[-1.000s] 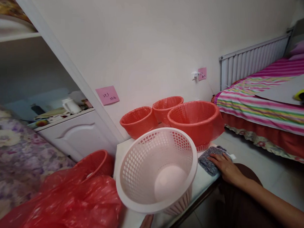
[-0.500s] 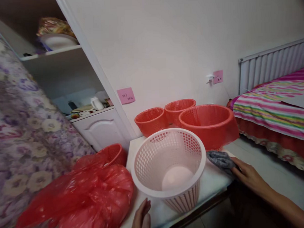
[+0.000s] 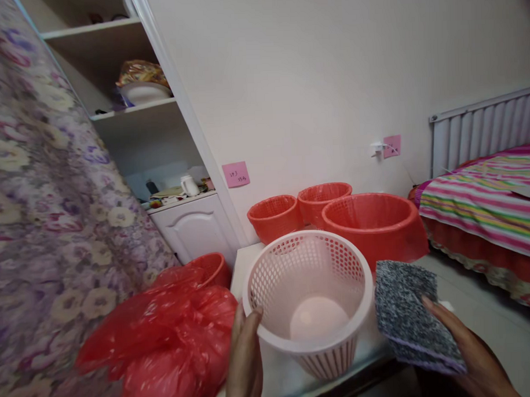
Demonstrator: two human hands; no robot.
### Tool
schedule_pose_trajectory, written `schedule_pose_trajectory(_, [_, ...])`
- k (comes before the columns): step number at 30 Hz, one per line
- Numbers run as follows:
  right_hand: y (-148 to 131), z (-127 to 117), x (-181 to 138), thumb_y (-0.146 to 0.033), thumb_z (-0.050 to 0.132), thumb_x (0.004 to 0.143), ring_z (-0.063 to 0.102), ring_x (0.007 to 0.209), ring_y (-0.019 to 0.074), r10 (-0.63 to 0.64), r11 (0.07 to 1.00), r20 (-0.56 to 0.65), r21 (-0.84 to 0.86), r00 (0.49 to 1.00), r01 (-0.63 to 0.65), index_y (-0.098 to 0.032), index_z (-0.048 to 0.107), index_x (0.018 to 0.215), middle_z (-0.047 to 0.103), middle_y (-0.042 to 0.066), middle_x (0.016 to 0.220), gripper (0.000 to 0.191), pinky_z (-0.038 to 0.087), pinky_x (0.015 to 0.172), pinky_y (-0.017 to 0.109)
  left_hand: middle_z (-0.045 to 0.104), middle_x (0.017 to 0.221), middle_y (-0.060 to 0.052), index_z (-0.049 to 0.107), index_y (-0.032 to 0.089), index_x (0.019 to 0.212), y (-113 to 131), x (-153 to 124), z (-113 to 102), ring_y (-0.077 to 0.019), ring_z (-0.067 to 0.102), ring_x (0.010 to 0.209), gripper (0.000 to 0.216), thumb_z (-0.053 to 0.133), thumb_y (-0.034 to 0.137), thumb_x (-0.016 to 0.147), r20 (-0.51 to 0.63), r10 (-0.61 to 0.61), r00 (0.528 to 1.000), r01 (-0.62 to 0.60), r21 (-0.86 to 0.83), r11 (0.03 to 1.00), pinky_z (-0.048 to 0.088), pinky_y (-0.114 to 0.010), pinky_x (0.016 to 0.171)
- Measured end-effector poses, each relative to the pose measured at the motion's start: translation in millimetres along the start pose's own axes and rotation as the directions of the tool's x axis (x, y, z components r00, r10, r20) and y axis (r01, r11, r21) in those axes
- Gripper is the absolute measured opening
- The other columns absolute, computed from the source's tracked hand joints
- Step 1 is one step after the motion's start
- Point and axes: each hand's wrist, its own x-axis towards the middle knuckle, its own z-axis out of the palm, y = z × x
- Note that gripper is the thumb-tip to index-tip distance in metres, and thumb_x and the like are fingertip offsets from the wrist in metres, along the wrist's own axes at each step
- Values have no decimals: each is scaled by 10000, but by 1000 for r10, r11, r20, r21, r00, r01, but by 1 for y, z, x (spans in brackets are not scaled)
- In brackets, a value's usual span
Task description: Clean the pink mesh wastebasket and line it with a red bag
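A pale pink perforated plastic basket (image 3: 314,353) stands upright on the white tabletop. At its near left rim is my left hand (image 3: 245,355), thumb over the edge and fingers along the outside. My right hand (image 3: 465,342) grips a folded grey speckled cloth (image 3: 408,309) with a purple edge, held up just right of the basket. The thumb lies on top of the cloth; the fingers beneath are hidden.
Behind the basket stand red baskets, a large one (image 3: 379,241) and two smaller ones. A heap of red plastic bags (image 3: 178,340) lies left, beside another red basket (image 3: 213,270). A floral curtain (image 3: 52,200) hangs left; a bed (image 3: 487,208) stands right.
My left hand has moved up to the basket's rim. My right hand has lifted the cloth, which now shows flat and broad beside the basket. The view has shifted slightly.
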Motion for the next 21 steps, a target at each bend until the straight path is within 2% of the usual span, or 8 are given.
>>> schedule_pose_trajectory(3, [-2,9,-13,-467,842,567,739,788,286,5,999,-22,-48,1000,-6,-282,724,943,795,6,911,435,598,492,298,666,1242,-76,567,205,1268,1,-15,-5,-280,581,1197,619,687,209,661,15,-71,997,72,-102,992,450,-396,1027])
schedule_pose_trajectory(6, [-1,12,-24,-491,828,577,732,853,319,-7,992,10,-123,1000,9,-282,699,1047,788,28,965,530,625,586,361,726,1081,-53,548,231,1245,2,-32,-9,-266,677,1016,639,698,162,628,-23,-160,987,154,-172,973,524,-372,898])
schedule_pose_trajectory(11, [-2,13,-33,-451,819,612,684,1026,338,-74,969,215,-216,974,121,-242,625,1194,751,61,1111,649,594,842,411,740,975,-14,546,255,1185,8,-49,-17,-224,717,811,644,748,159,582,-57,-164,985,148,-209,967,554,-316,771])
schedule_pose_trajectory(13, [-2,14,-31,-431,797,659,682,1032,332,-80,968,283,-207,956,142,-249,572,1253,742,55,1134,661,573,879,428,739,919,-2,547,261,1174,9,-49,-21,-223,712,775,658,766,186,558,-119,-103,988,84,-149,985,557,-315,743])
schedule_pose_trajectory(16, [3,12,-21,-455,790,672,692,990,336,-127,940,307,-267,943,214,-211,591,1200,749,70,1092,616,565,871,428,728,928,-10,559,258,1168,4,-46,-27,-227,697,805,605,744,260,592,-195,77,978,-74,18,997,553,-317,738])
schedule_pose_trajectory(19, [11,4,-9,-486,794,660,692,971,336,-216,871,271,-381,938,310,-195,606,1155,756,79,1030,605,566,840,408,702,1072,-59,583,221,1156,-12,-42,-30,-248,670,941,521,678,273,647,-220,245,944,-205,188,960,534,-344,839])
schedule_pose_trajectory(21, [14,-4,-1,-504,787,661,702,928,328,-256,863,208,-392,944,320,-214,586,1188,758,67,995,634,576,795,405,679,1137,-79,583,208,1166,-28,-41,-32,-266,644,1028,516,652,266,658,-204,292,934,-234,267,935,493,-380,937])
